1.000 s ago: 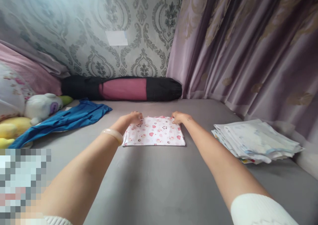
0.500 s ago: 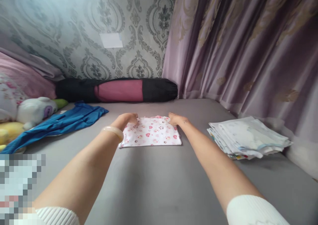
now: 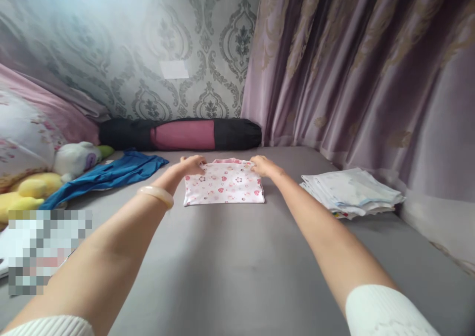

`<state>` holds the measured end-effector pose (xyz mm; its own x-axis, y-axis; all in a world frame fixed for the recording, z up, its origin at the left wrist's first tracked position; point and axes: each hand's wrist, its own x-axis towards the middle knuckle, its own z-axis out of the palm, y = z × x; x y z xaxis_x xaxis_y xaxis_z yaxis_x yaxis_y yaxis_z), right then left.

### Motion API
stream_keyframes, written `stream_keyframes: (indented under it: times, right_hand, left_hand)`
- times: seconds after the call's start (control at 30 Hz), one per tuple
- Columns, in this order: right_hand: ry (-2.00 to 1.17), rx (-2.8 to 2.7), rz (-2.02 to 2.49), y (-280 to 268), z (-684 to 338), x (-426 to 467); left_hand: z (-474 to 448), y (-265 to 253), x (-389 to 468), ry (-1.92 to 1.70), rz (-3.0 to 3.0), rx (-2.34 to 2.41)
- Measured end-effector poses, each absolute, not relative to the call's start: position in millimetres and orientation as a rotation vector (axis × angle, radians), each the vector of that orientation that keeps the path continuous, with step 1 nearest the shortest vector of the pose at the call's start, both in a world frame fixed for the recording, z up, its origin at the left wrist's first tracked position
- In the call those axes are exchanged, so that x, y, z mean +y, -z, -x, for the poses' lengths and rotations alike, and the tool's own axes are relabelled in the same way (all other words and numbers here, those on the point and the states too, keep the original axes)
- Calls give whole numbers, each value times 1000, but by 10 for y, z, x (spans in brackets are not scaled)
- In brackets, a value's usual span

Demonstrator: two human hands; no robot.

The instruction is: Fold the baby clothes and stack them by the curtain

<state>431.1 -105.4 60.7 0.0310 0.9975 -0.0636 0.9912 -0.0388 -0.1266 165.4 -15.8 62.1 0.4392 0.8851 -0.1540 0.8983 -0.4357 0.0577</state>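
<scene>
A folded white shirt [image 3: 223, 186] with red and pink prints lies flat on the grey bed sheet, and a pink band like a neckline shows at its far edge. My left hand [image 3: 193, 165], below a pale bangle, grips the far left corner of the cloth. At the far right corner, my right hand [image 3: 262, 166] has its fingers closed on the fabric. The fingertips of both hands are partly hidden behind the cloth.
On the right lies a stack of folded white cloths [image 3: 352, 190]. A blue garment [image 3: 111, 177], a white plush toy [image 3: 76, 159] and a yellow plush toy [image 3: 31, 192] are at left. A black and pink bolster [image 3: 183, 134] lines the wall beside the purple curtain [image 3: 315, 54].
Both hands and the shirt sit slightly farther up in the picture, as the view has shifted a little. The hands stay at the shirt's far corners, and more of its pink band shows.
</scene>
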Motion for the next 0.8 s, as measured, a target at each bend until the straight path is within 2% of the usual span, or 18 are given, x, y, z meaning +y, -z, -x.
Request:
stream_keyframes:
  times: [0.17,0.3,0.4,0.5,0.8]
  right_hand:
    - [-143,-2148,2080,-965,-4402,-1156]
    - [96,-2096,1937,-1045,-4370,-1289]
    - [298,-2095,1856,-893,-4312,-1397]
    - [383,-2169,1792,-619,-4273,-1536]
    - [260,-2335,1651,-38,-4217,-2075]
  left_hand:
    - [-1491,-1070,-233,74,-2620,1499]
    - [-1377,-1171,-306,-247,-2782,1555]
    - [-1302,-1002,-415,-493,-2930,1549]
    - [-1216,-708,-612,-580,-3018,1435]
    - [-957,-106,-1268,-439,-2997,1198]
